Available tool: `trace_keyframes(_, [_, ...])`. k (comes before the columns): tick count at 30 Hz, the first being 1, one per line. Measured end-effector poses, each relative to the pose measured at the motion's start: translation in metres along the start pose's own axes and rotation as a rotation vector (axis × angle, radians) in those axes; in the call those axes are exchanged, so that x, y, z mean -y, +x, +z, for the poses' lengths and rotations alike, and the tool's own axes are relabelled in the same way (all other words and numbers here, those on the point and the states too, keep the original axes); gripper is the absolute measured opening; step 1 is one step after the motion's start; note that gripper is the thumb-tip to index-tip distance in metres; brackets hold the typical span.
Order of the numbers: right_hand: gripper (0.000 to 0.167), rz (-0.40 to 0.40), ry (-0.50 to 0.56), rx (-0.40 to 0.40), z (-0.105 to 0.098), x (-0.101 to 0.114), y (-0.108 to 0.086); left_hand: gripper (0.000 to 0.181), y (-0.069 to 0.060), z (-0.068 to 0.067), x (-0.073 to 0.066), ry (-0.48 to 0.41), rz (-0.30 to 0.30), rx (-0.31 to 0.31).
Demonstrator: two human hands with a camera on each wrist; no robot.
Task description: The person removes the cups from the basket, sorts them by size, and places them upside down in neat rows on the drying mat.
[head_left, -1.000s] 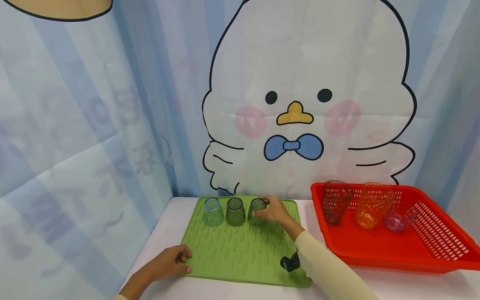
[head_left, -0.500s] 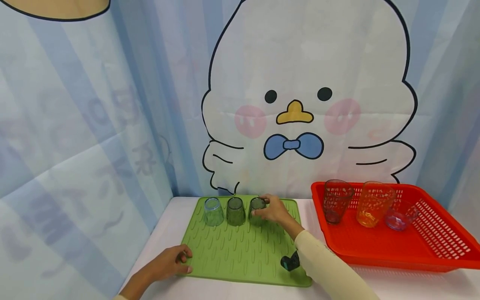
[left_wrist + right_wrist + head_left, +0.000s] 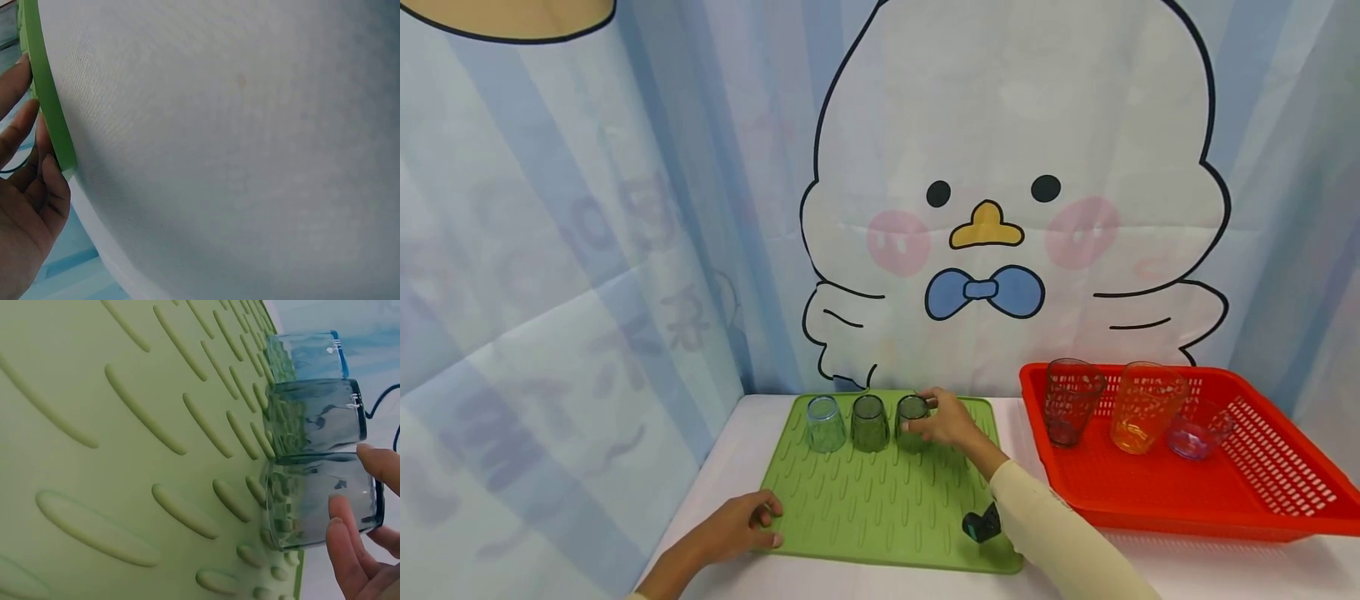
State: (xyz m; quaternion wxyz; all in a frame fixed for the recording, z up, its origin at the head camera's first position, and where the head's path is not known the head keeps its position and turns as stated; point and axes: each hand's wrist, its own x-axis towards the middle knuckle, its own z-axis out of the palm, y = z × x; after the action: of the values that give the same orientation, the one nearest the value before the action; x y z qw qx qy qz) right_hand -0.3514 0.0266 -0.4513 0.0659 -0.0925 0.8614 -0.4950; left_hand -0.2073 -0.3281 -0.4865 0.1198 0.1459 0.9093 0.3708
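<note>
Three tumblers stand in a row along the back of a green ridged mat [image 3: 880, 500], their narrower ends up: a pale blue one [image 3: 826, 427], a dark grey one [image 3: 869, 425] and another grey tumbler [image 3: 910, 427] at the right. My right hand [image 3: 951, 418] grips that last tumbler from its right side, with fingers and thumb on either side of its upper part. In the right wrist view, this tumbler [image 3: 312, 503] sits against the middle one [image 3: 319, 419]. At the mat's front left corner, my left hand [image 3: 737, 525] rests loosely, its fingertips [image 3: 19, 128] touching the mat's edge.
A red perforated basket [image 3: 1157, 508] stands at the right, holding a dark glass [image 3: 1071, 408], an orange glass [image 3: 1142, 412] and a low purple glass cup [image 3: 1198, 433]. A small black device [image 3: 981, 525] is at the right sleeve. A printed curtain [image 3: 1000, 125] hangs behind the table.
</note>
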Motion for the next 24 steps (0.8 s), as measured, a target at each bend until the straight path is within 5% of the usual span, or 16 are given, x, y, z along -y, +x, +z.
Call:
trace_keyframes(13, [0.079, 0.028, -0.183, 0.045, -0.025, 0.011, -0.03, 0.03, -0.002, -0.001, -0.002, 0.03, 0.013, -0.003])
trace_keyframes(20, [0.073, -0.054, -0.233, 0.092, -0.051, 0.013, -0.068, 0.03, -0.001, 0.0, -0.003, 0.034, 0.018, -0.002])
trace_keyframes(24, [0.067, -0.166, -0.156, 0.193, -0.071, 0.009, -0.086, 0.03, -0.001, 0.0, -0.003, 0.024, 0.011, 0.004])
